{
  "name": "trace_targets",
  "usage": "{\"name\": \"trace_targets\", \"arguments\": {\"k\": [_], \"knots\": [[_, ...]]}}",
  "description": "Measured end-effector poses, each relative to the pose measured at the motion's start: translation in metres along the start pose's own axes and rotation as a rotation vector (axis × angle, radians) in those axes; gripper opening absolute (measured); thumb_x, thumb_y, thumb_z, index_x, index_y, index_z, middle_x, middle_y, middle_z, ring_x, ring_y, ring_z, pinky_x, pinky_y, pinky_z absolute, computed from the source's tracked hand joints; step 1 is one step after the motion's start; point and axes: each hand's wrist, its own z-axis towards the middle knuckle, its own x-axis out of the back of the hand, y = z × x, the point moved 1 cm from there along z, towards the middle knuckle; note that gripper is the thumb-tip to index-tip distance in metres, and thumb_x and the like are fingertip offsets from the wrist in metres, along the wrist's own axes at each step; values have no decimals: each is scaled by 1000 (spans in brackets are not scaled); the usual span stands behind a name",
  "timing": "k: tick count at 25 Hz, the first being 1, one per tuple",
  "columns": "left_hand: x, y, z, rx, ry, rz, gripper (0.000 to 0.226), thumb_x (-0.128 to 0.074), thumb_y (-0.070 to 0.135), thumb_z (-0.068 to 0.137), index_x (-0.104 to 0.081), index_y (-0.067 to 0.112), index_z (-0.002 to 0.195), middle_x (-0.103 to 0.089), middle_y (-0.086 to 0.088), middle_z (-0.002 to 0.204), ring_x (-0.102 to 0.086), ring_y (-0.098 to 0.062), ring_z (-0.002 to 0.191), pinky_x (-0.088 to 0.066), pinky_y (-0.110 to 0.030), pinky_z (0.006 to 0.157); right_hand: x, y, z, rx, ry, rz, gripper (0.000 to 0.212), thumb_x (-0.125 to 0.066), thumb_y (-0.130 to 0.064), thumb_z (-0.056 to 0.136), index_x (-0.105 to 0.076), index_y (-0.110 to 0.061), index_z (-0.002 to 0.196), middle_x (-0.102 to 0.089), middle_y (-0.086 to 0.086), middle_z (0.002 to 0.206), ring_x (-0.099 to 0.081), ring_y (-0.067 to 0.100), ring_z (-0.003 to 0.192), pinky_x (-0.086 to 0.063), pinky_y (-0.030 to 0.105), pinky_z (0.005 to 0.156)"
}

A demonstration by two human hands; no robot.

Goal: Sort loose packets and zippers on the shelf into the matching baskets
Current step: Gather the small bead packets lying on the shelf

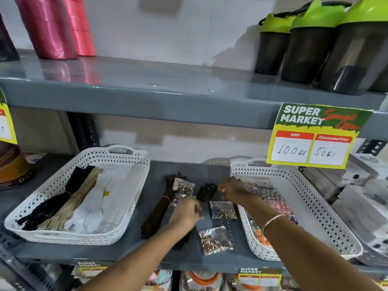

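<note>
Your left hand (185,213) is curled shut over the near end of the black zippers (206,192), which lie on the grey shelf (147,246) between the two white baskets. Your right hand (232,189) hovers just right of their far end, fingers (221,189) bent; whether they pinch anything, you can't tell. Brown zippers (159,208) lie left of your left hand. Loose packets (215,240) sit near it. The left basket (126,217) holds zippers, the right basket (310,198) packets.
</note>
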Motion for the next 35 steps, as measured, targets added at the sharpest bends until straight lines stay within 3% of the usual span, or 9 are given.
{"name": "trace_targets", "arguments": {"k": [6,11,14,16,19,21,24,28,35], "knots": [[43,-25,41,-45,-5,150,15,-60,4,81,-75,7,81,-73,-14,84,-70,-26,91,-47,-29,69,-5,-41,43,28,30,221,4,-69,2,74,-70,-2,75,-71,13,90,-66,20,93,-50,23,77],[34,-38,64,-156,-198,134,15,-60,0,80,-69,8,88,-66,-3,77,-68,-15,75,-44,-9,58,-33,-67,88,-5,-61,154,41,-65,-11,82,-40,-16,49,-46,3,60,-49,12,62,-37,20,54],[31,-45,70,-131,-238,68,14,-59,0,82,-67,4,94,-67,-6,82,-68,-21,78,-58,-30,72,-43,-74,100,-22,-112,171,28,-63,-16,83,-54,-7,59,-60,13,84,-62,21,94,-36,20,63],[33,-48,74,-148,-272,141,24,-65,-1,78,-67,6,100,-71,-9,93,-69,-24,89,-57,-34,80,-46,-74,105,-14,-124,197,23,-67,-14,79,-68,4,94,-69,16,105,-64,27,106,-47,24,76],[36,-47,75,-170,-289,255,44,-75,6,69,-63,11,111,-65,-4,110,-62,-16,97,-50,-27,83,-43,-69,105,19,-100,205,36,-71,-16,77,-67,7,105,-70,19,112,-65,27,103,-52,34,93],[38,-47,77,-184,-228,393,51,-79,15,65,-61,15,112,-61,-1,119,-57,-19,109,-43,-30,93,-36,-64,102,-11,-81,277,29,-72,-11,76,-68,10,95,-72,22,101,-68,22,86,-55,29,81],[43,-50,79,-174,-206,343,39,-78,11,66,-64,10,102,-64,-1,96,-59,-20,93,-43,-26,77,-18,-53,92,-13,-3,329,13,-71,-5,76,-68,8,79,-71,19,84,-53,6,54,-43,14,55],[53,-41,74,-267,-171,320,28,-76,8,69,-65,-3,94,-52,-1,82,-48,-13,79,-31,-15,54,11,-25,67,12,60,266,25,-72,-3,73,-57,-9,54,-64,8,66,-59,17,71,-45,24,64],[63,-10,60,-233,-64,155,25,-77,9,72,-65,10,93,-44,17,64,-44,-3,61,-28,-9,55,39,2,29,-31,31,144,25,-66,-2,78,-67,14,97,-69,29,107,-65,36,103,-51,30,73]]}}
